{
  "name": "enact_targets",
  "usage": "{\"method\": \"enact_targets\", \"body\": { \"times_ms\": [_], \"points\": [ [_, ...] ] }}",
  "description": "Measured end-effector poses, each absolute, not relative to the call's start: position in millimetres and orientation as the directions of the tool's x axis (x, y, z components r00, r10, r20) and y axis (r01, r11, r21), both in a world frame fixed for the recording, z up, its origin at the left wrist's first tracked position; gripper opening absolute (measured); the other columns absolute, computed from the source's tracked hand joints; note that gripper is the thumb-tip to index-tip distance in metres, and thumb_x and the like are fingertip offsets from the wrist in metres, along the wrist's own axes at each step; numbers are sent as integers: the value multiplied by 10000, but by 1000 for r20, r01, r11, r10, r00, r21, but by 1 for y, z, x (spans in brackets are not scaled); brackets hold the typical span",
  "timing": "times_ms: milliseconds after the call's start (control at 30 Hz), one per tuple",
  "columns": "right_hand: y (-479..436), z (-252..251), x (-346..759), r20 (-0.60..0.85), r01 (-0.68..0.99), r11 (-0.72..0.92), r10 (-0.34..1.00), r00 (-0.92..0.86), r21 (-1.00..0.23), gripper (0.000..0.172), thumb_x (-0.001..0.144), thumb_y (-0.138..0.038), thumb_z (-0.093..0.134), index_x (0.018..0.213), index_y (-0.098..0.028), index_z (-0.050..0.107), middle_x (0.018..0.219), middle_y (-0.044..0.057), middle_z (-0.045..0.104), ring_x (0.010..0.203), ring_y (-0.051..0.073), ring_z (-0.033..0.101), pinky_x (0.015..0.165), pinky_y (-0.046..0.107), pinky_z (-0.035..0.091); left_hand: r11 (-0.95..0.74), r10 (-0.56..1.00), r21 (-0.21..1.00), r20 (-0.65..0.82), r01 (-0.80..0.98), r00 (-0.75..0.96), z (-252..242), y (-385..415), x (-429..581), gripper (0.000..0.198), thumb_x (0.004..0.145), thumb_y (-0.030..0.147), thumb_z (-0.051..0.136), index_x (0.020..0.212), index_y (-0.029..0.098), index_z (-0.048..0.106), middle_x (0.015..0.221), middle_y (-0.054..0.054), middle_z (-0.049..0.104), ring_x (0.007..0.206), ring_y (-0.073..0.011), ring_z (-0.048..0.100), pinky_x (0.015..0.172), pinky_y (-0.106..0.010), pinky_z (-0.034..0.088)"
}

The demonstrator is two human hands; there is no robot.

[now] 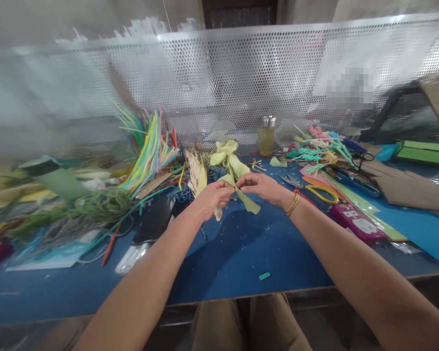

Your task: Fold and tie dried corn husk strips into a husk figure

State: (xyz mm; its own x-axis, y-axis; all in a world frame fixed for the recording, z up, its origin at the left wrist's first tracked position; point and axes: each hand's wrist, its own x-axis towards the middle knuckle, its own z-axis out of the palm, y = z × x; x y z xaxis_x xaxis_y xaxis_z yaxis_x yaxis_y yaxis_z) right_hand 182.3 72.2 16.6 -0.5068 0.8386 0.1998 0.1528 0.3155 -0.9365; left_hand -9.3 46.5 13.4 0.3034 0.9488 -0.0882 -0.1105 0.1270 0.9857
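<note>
A pale green leaf-like strip is pinched between my two hands, its wide end pointing down and right. My left hand is closed on the strip from the left. On the other side my right hand, with a gold bracelet at the wrist, has its fingertips pressed on the same piece. Just behind them lies a bunch of crumpled light green leaves. Dried cream-coloured leaves lie beside my left hand.
Yellow-handled scissors and a magenta case lie right on the blue table. A bottle stands at the back before a perforated metal screen. Colourful strips and green cord are left.
</note>
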Motion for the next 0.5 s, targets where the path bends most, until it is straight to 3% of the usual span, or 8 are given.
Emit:
{"method": "enact_targets", "body": {
  "times_ms": [500],
  "points": [
    [77, 9, 182, 221, 182, 355, 832, -509, -917, 126, 691, -229, 683, 806, -180, 665, 765, -3, 641, 699, 109, 545, 708, 272, 456, 109, 954, 992, -87, -58, 288, 9, 48, -11, 290, 657, 233, 756, 655, 172, 472, 499, 83, 338, 404, -11, 229, 429, -187, 122]
  ]
}}
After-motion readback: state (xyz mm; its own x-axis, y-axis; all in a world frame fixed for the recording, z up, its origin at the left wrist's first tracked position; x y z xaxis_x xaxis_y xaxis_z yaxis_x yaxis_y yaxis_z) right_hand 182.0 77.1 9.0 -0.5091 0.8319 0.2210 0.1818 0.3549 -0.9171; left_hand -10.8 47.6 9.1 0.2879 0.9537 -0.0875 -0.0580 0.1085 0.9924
